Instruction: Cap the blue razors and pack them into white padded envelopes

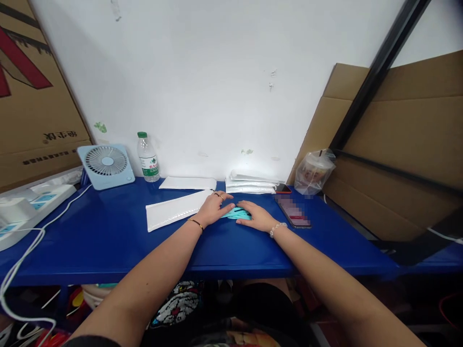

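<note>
We reach both forearms across a blue table [108,241], palms down, meeting over a small teal item [238,214] that lies flat near the middle of the tabletop. Our left hand [214,207], with rings on two fingers and a thin bracelet at the wrist, rests with fingers spread, its fingertips on the teal item's left edge. Our right hand [257,216], a beaded bracelet at its wrist, lies flat with fingers pressing the item from the right; neither hand is clenched, and neither lifts it.

Just left of our left hand lies a white padded envelope [171,212]; another envelope [188,183] and a stack of envelopes [249,185] sit against the wall. A water bottle [148,158] carries a green-and-white label whose writing is too small to read. The cardboard box [32,96] at left shows printed characters upside down. A phone [293,212] lies beside our right wrist, its screen blurred.

A pale blue desk fan [105,166], a white power strip [21,212] and a bagged drink cup [314,171] line the white wall [217,72].
</note>
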Demonstrator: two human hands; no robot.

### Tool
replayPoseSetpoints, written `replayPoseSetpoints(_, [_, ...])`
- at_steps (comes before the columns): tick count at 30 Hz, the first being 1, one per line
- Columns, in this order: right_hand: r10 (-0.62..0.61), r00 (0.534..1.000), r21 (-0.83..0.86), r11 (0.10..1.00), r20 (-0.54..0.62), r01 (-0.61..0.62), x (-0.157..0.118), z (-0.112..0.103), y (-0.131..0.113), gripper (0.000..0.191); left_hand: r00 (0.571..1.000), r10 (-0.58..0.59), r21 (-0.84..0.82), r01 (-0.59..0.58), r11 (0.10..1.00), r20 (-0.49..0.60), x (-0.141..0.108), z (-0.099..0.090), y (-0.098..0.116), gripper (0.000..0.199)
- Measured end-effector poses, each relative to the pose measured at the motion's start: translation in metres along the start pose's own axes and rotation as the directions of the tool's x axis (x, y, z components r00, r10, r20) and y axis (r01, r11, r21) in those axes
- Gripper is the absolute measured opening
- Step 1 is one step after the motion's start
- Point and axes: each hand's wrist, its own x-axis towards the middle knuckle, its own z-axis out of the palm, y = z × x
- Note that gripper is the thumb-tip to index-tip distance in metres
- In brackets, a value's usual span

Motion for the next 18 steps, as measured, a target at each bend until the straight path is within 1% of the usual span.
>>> replayPoseSetpoints(2, [-0.006,1.000,0.019,1.000,-0.017,0.006,-0.001,0.000,0.000,0.050,0.994,0.027,0.069,-0.034,0.997,0.104,-0.003,0.005,0.001,0.049])
replayPoseSetpoints(4, [-0.025,0.999,0.062,0.998,-0.042,0.027,-0.002,0.001,0.000,0.039,0.982,0.041,0.103,-0.061,0.993,0.183,-0.004,0.011,0.001,0.044])
replayPoseSetpoints(5, [-0.029,0.998,0.088,0.996,-0.052,0.034,-0.002,0.001,0.000,0.037,0.978,0.044,0.104,-0.067,0.992,0.204,-0.004,0.013,0.001,0.040])
replayPoseSetpoints(7, [-0.013,0.998,0.168,0.986,-0.062,0.024,-0.003,0.000,0.004,0.040,0.975,0.045,0.085,-0.065,0.994,0.215,-0.003,0.016,0.000,0.035])
replayPoseSetpoints(9, [0.066,0.996,0.312,0.949,-0.059,-0.044,-0.002,-0.001,0.012,0.043,0.973,0.046,0.050,-0.059,0.997,0.225,-0.001,0.016,-0.003,0.042])
replayPoseSetpoints(10, [0.128,0.991,0.412,0.906,-0.048,-0.097,0.000,-0.002,0.017,0.042,0.971,0.047,0.032,-0.056,0.998,0.236,0.001,0.015,-0.004,0.047])
replayPoseSetpoints(11, [0.194,0.981,0.525,0.838,-0.030,-0.150,0.002,-0.003,0.023,0.042,0.967,0.044,0.014,-0.049,0.999,0.251,0.003,0.013,-0.005,0.052])
replayPoseSetpoints(13, [0.293,0.955,0.731,0.644,0.036,-0.225,0.009,-0.004,0.035,0.043,0.956,0.033,-0.017,-0.029,0.999,0.292,0.010,0.009,-0.008,0.054])
replayPoseSetpoints(15, [0.327,0.940,0.849,0.464,0.099,-0.251,0.016,-0.005,0.045,0.040,0.938,0.035,-0.042,-0.022,0.999,0.344,0.020,0.005,-0.009,0.048])
replayPoseSetpoints(16, [0.330,0.937,0.877,0.408,0.119,-0.255,0.019,-0.005,0.048,0.037,0.929,0.043,-0.052,-0.025,0.998,0.367,0.025,0.003,-0.010,0.046])
replayPoseSetpoints(17, [0.330,0.935,0.890,0.377,0.132,-0.258,0.022,-0.005,0.051,0.035,0.922,0.050,-0.061,-0.029,0.998,0.384,0.030,0.002,-0.011,0.044])
replayPoseSetpoints(18, [0.332,0.934,0.894,0.366,0.135,-0.260,0.024,-0.004,0.053,0.033,0.917,0.055,-0.071,-0.030,0.997,0.395,0.034,0.002,-0.012,0.045])
